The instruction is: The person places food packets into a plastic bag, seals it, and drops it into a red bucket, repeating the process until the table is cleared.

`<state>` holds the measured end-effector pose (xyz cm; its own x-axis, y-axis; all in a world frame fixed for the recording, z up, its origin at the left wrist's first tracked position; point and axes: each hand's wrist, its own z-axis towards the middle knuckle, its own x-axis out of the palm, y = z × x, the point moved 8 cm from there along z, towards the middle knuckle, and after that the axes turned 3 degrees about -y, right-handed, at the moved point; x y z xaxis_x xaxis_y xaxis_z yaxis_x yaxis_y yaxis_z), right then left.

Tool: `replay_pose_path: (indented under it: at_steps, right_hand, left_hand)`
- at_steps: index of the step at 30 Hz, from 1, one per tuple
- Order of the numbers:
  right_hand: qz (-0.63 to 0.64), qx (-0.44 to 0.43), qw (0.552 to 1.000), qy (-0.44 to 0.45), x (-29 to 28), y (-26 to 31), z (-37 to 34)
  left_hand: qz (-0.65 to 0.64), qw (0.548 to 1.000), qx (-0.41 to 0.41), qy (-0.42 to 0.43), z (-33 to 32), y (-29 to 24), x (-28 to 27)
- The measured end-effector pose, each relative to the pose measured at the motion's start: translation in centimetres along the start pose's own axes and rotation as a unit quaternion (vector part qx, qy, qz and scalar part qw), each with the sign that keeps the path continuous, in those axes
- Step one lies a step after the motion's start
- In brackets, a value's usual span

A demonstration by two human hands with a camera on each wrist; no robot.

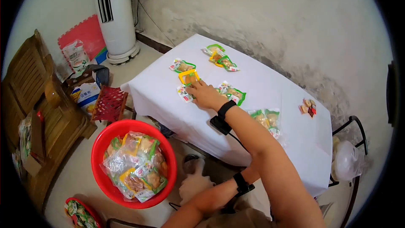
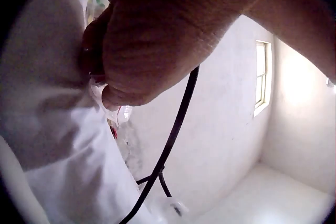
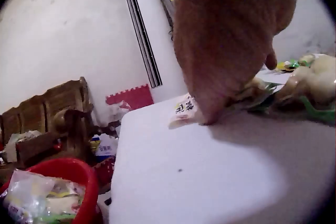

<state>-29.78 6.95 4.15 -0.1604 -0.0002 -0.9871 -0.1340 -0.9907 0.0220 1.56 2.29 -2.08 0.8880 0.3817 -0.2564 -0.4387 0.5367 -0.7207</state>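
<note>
My right hand (image 1: pixel 206 95) reaches over the white-covered table with its fingertips among small vacuum-packed food packets. It pinches a white-and-green food packet (image 1: pixel 184 94), whose white corner (image 3: pixel 182 109) sticks out beside the fingers. A yellow-edged packet (image 1: pixel 188 76) lies right at the fingertips, and another packet (image 1: pixel 182 65) lies beyond it. My left hand (image 2: pixel 152 50) is hidden behind the right forearm in the head view. In the left wrist view its fingers curl at the tablecloth, with clear film (image 2: pixel 125 113) at their tips. It holds food packets (image 1: pixel 270 118) near the table's front edge.
More packets (image 1: pixel 223 59) lie at the table's back, others (image 1: pixel 236 95) right of my right hand. Small wrapped pieces (image 1: pixel 308 107) sit at the right end. A red basin (image 1: pixel 98 160) full of packets stands on the floor, beside a wooden bench (image 1: pixel 33 67) and air conditioner (image 1: pixel 118 21).
</note>
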Motion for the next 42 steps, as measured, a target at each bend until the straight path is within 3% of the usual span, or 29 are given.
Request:
replay_pose_path:
  at_steps: [4, 6, 8, 10, 13, 15, 19, 20, 21, 22, 23, 24, 25, 26, 28, 29, 30, 32, 33, 34, 36, 37, 42]
  right_hand:
    - [0.026, -0.038, 0.999, -0.028, -0.8, -1.8, -1.5]
    - [0.014, -0.035, 0.999, -0.037, -1.0, -2.7, -2.0]
    - [0.003, -0.034, 0.998, -0.047, -1.5, -3.0, -2.5]
    - [-0.061, -0.034, 0.998, 0.005, -1.0, -3.0, -3.0]
    - [-0.066, -0.010, 0.998, 0.011, -1.0, -3.8, -3.4]
    - [-0.075, -0.011, 0.997, 0.014, -1.5, -4.0, -4.3]
    - [-0.084, 0.020, 0.995, 0.049, -1.9, -6.3, -5.9]
    - [-0.084, 0.021, 0.995, 0.048, -2.0, -7.1, -5.9]
    - [-0.050, 0.047, 0.990, 0.123, -1.1, -8.6, -5.8]
    - [-0.017, 0.073, 0.977, 0.199, -0.4, -10.0, -5.6]
    - [0.031, 0.118, 0.942, 0.312, -1.8, -10.2, -5.5]
    - [0.051, 0.103, 0.971, 0.207, -5.7, -10.3, -5.1]
    - [0.069, 0.074, 0.983, 0.154, -5.1, -13.7, -2.9]
    - [0.006, 0.075, 0.988, 0.133, -6.7, -15.0, -1.2]
    - [0.060, 0.131, 0.986, 0.090, -11.5, -14.6, 0.5]
    - [0.051, 0.134, 0.989, 0.039, -11.5, -15.9, 2.0]
    - [0.042, 0.137, 0.990, -0.012, -10.8, -17.5, 3.5]
    - [0.022, 0.117, 0.992, -0.031, -7.0, -18.6, 5.9]
    - [-0.001, 0.098, 0.994, -0.048, -5.4, -18.6, 6.7]
    - [0.002, 0.091, 0.995, -0.048, -4.0, -18.7, 7.2]
    - [-0.030, 0.100, 0.994, -0.038, -1.2, -19.0, 8.0]
    - [0.005, 0.119, 0.993, -0.023, -0.7, -19.1, 8.3]
    - [-0.028, 0.156, 0.987, 0.011, 1.3, -20.0, 10.8]
  left_hand:
    - [-0.014, 1.000, -0.004, 0.018, 0.4, 0.1, 0.6]
    - [0.075, 0.995, 0.054, -0.032, 0.5, -0.8, 0.1]
    - [0.074, 0.995, 0.059, -0.039, 0.9, -2.0, -1.3]
    - [0.074, 0.994, 0.062, -0.049, 1.0, -2.3, -1.7]
    - [0.062, 0.994, 0.059, -0.066, 1.3, -2.6, -2.0]
    - [-0.141, 0.988, -0.057, -0.004, 1.7, -1.4, -1.8]
    - [-0.102, 0.994, -0.028, 0.007, 1.0, -0.3, -0.4]
    - [0.114, 0.992, 0.024, 0.056, 0.6, -0.4, 0.8]
    - [0.324, 0.938, 0.075, 0.101, 0.4, -0.3, 1.9]
    - [0.324, 0.938, 0.075, 0.100, 1.1, -1.6, 0.7]
    - [0.318, 0.931, 0.026, 0.177, 2.0, -3.3, -0.9]
    - [0.309, 0.917, -0.024, 0.251, 2.2, -3.5, -1.4]
    - [0.308, 0.925, -0.016, 0.223, 1.9, -3.1, -1.3]
    - [0.308, 0.925, -0.020, 0.224, 1.7, -2.8, -1.2]
    - [0.267, 0.946, -0.011, 0.183, 1.8, -2.8, -2.0]
    - [0.222, 0.967, -0.005, 0.126, 1.7, -2.2, -2.2]
    - [0.226, 0.966, -0.007, 0.127, 1.8, -2.0, -2.7]
    - [0.322, 0.930, -0.007, 0.179, 2.0, -2.3, -3.7]
    - [0.322, 0.911, -0.051, 0.252, 2.1, -1.6, -3.9]
    - [0.326, 0.910, -0.056, 0.249, 2.1, -1.3, -4.4]
    - [0.317, 0.942, -0.048, 0.098, 2.1, -1.3, -6.8]
    - [0.286, 0.954, -0.063, 0.066, 1.7, -1.0, -7.3]
    - [0.200, 0.971, -0.090, 0.093, 1.9, 0.6, -8.0]
